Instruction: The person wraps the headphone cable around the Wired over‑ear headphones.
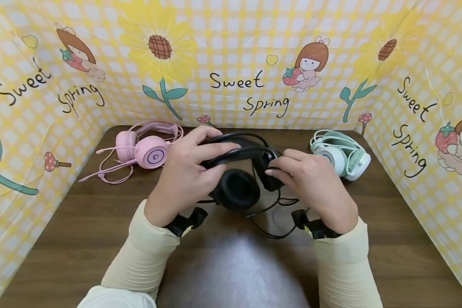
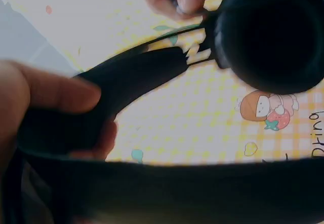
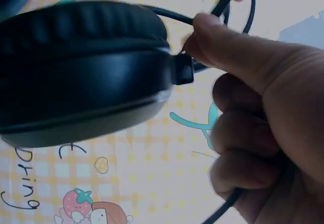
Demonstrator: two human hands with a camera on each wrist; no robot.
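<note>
Both hands hold a pair of black headphones [image 1: 236, 190] above the middle of the table. My left hand [image 1: 188, 167] grips the padded headband [image 2: 142, 74], thumb on one side and fingers on the other. At the joint between the band and one ear cup [image 3: 86, 82], my right hand [image 1: 312, 182] pinches the thin frame with thumb and forefinger. Its other fingers are curled, with the black cable [image 3: 223, 206] running by them in the right wrist view. In the left wrist view, thin rods bridge a gap between band and cup.
Pink headphones [image 1: 152, 152] with their cord lie at the back left of the brown table [image 1: 100, 239]. Mint and white headphones [image 1: 340, 156], wrapped in their cable, lie at the back right. A yellow checked cloth [image 1: 231, 47] walls the back and sides.
</note>
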